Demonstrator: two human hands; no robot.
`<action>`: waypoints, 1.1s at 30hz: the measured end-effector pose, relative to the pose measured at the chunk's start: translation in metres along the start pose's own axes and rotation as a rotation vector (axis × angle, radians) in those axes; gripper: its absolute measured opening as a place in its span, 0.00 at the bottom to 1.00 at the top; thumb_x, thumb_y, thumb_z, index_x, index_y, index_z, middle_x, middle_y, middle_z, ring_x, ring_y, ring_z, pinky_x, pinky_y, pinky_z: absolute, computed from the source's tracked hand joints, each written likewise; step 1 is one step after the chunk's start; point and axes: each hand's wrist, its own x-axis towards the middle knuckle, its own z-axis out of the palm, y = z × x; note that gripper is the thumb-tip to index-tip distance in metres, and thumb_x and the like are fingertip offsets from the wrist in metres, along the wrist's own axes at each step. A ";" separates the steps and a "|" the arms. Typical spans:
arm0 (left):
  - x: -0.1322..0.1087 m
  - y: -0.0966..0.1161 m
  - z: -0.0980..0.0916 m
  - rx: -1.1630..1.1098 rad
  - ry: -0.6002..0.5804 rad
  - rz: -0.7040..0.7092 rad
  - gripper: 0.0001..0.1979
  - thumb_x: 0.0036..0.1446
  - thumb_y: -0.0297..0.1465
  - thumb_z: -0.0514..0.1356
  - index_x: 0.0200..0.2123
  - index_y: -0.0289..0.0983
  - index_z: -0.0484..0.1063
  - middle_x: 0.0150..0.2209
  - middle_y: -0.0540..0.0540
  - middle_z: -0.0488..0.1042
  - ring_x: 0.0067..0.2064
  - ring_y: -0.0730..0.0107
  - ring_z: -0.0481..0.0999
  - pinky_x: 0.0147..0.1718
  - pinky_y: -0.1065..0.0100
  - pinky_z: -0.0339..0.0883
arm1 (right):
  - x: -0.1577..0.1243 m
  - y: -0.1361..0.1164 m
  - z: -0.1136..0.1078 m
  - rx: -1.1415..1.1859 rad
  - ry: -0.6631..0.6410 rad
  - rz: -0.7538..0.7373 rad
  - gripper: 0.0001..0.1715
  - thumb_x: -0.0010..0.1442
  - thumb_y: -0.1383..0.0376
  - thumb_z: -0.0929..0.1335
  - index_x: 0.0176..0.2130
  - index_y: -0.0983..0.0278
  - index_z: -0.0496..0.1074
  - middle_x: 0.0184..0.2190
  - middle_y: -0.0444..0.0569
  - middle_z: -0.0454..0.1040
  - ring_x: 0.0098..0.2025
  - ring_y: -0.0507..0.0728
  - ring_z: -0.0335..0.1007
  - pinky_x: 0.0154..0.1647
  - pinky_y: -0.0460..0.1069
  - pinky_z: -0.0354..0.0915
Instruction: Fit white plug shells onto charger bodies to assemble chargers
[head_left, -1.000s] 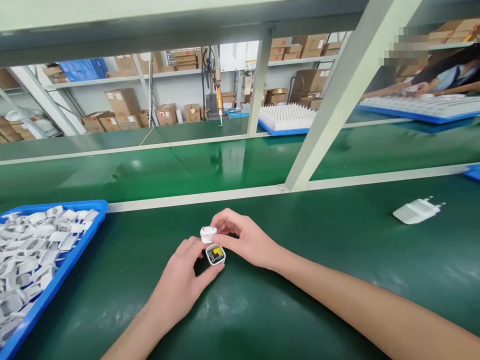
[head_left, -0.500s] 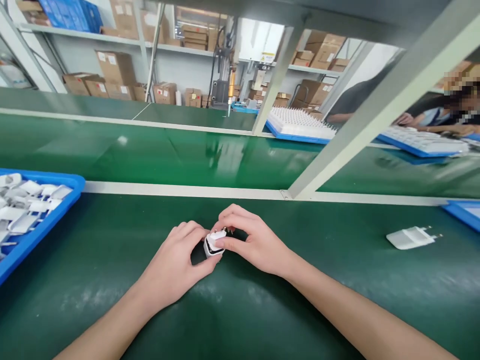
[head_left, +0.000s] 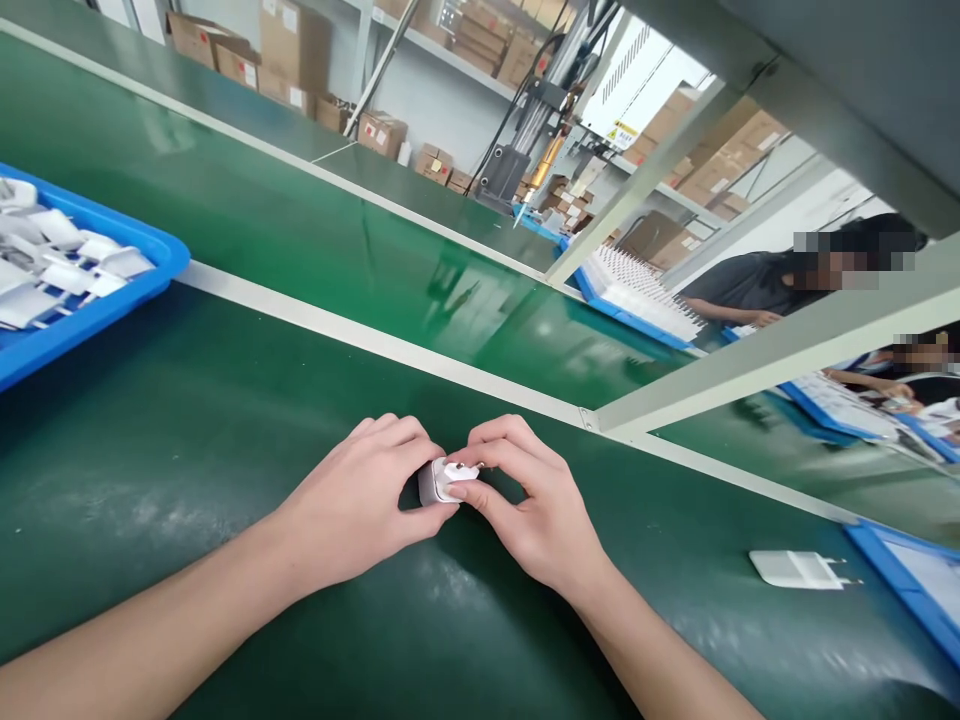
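Observation:
Between my two hands is a small white plug housing (head_left: 432, 484) with a white pin cap (head_left: 459, 472) at its right end, two metal pins pointing right. My left hand (head_left: 375, 490) grips the housing between thumb and fingers. With thumb and forefinger, my right hand (head_left: 521, 495) pinches the pin cap against the housing. Another white plug (head_left: 799, 570) lies on the green table to the right, its pins toward a blue tray.
A blue tray (head_left: 176, 255) of white parts stands at the left. Another blue tray (head_left: 874, 545) is at the right edge. A pale metal post (head_left: 720, 385) slants across the right. Beyond are people, a tray of white pieces (head_left: 637, 290) and boxes.
The view has tilted and turned. The pin cap now sits closer against the housing, and the dark gap between them has nearly vanished. Both hands keep hold.

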 end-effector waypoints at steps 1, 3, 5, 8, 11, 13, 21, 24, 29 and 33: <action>0.000 0.000 0.000 0.000 0.001 0.001 0.05 0.62 0.36 0.62 0.38 0.41 0.73 0.40 0.51 0.73 0.42 0.65 0.69 0.43 0.63 0.63 | 0.000 0.000 0.000 -0.006 0.003 -0.002 0.02 0.66 0.64 0.72 0.40 0.59 0.77 0.38 0.48 0.72 0.41 0.58 0.70 0.42 0.53 0.68; 0.000 0.000 0.000 0.000 0.002 0.009 0.05 0.63 0.36 0.62 0.38 0.41 0.74 0.39 0.52 0.74 0.41 0.66 0.70 0.42 0.63 0.62 | 0.000 -0.001 0.000 -0.008 0.001 0.014 0.02 0.66 0.64 0.72 0.40 0.59 0.78 0.38 0.48 0.72 0.41 0.59 0.70 0.42 0.54 0.69; 0.001 0.000 -0.001 0.003 -0.002 0.018 0.06 0.63 0.37 0.62 0.38 0.41 0.74 0.39 0.52 0.74 0.41 0.67 0.70 0.42 0.63 0.62 | -0.001 -0.002 0.001 -0.010 -0.003 0.042 0.02 0.66 0.63 0.72 0.40 0.58 0.78 0.38 0.48 0.72 0.41 0.59 0.70 0.42 0.54 0.69; 0.002 -0.001 -0.002 0.005 -0.024 0.010 0.07 0.64 0.37 0.62 0.38 0.41 0.74 0.39 0.51 0.74 0.41 0.66 0.70 0.42 0.63 0.61 | -0.002 -0.005 0.002 -0.020 0.001 0.052 0.02 0.66 0.64 0.72 0.39 0.58 0.78 0.38 0.49 0.72 0.41 0.59 0.70 0.43 0.55 0.69; 0.002 0.000 -0.002 0.001 -0.038 0.014 0.06 0.64 0.36 0.63 0.40 0.41 0.74 0.39 0.51 0.74 0.41 0.66 0.70 0.43 0.63 0.61 | -0.003 -0.007 0.004 -0.024 0.016 0.039 0.03 0.66 0.64 0.71 0.39 0.59 0.77 0.38 0.50 0.71 0.42 0.60 0.69 0.44 0.56 0.68; 0.001 0.002 -0.002 -0.001 -0.040 0.024 0.06 0.64 0.36 0.63 0.40 0.41 0.75 0.40 0.51 0.74 0.42 0.65 0.70 0.44 0.62 0.60 | -0.003 -0.008 0.005 -0.009 0.014 0.066 0.03 0.66 0.63 0.71 0.39 0.59 0.77 0.39 0.50 0.71 0.43 0.60 0.68 0.47 0.57 0.68; -0.005 0.008 -0.016 -0.301 -0.133 -0.096 0.13 0.57 0.43 0.64 0.32 0.39 0.76 0.36 0.51 0.75 0.40 0.63 0.71 0.40 0.65 0.62 | -0.040 -0.018 -0.008 0.084 0.144 0.105 0.33 0.63 0.52 0.73 0.63 0.55 0.65 0.55 0.53 0.69 0.53 0.61 0.70 0.55 0.57 0.70; -0.010 0.007 -0.021 -0.539 -0.244 -0.057 0.12 0.57 0.41 0.64 0.36 0.38 0.77 0.35 0.52 0.75 0.38 0.67 0.72 0.38 0.68 0.62 | -0.055 -0.041 -0.001 0.073 0.094 0.105 0.35 0.59 0.54 0.77 0.62 0.52 0.67 0.59 0.53 0.67 0.60 0.63 0.66 0.61 0.58 0.66; -0.015 0.006 -0.022 -0.651 -0.334 -0.018 0.15 0.56 0.43 0.66 0.37 0.36 0.77 0.35 0.50 0.74 0.38 0.67 0.72 0.37 0.68 0.63 | -0.057 -0.060 0.014 0.074 0.086 0.139 0.19 0.60 0.57 0.76 0.51 0.53 0.78 0.54 0.51 0.72 0.57 0.62 0.70 0.60 0.56 0.67; -0.010 0.002 -0.020 -0.750 -0.253 -0.003 0.23 0.61 0.48 0.61 0.48 0.35 0.74 0.44 0.44 0.77 0.46 0.63 0.75 0.47 0.65 0.67 | -0.066 -0.029 -0.024 -0.135 0.419 0.411 0.29 0.45 0.48 0.79 0.45 0.56 0.81 0.51 0.50 0.77 0.51 0.66 0.75 0.52 0.54 0.72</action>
